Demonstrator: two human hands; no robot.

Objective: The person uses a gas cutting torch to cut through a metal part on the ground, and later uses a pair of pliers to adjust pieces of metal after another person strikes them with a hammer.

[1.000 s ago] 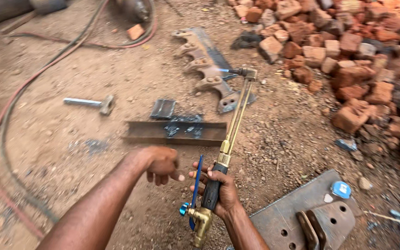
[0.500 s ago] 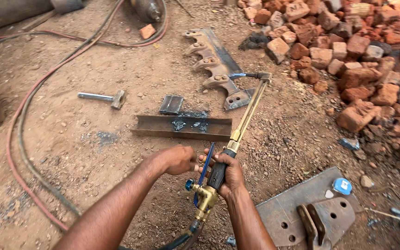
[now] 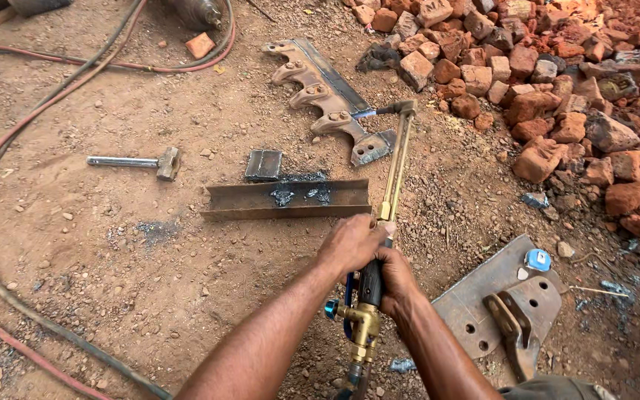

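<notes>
Both hands (image 3: 372, 259) clenched round cutting torch (image 3: 392, 167); nozzle over toothed steel bar (image 3: 327, 96).

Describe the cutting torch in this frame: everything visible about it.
The cutting torch is a long brass-coloured tool with parallel thin tubes running to a bent head with a small bluish flame at its tip, near the toothed metal bar. It has a dark grip, brass valve body and a blue knob at the rear, where hoses attach. It points away from the person, held above the dirt. The right hand wraps the grip; the left hand grips just ahead, where the tubes begin.
</notes>
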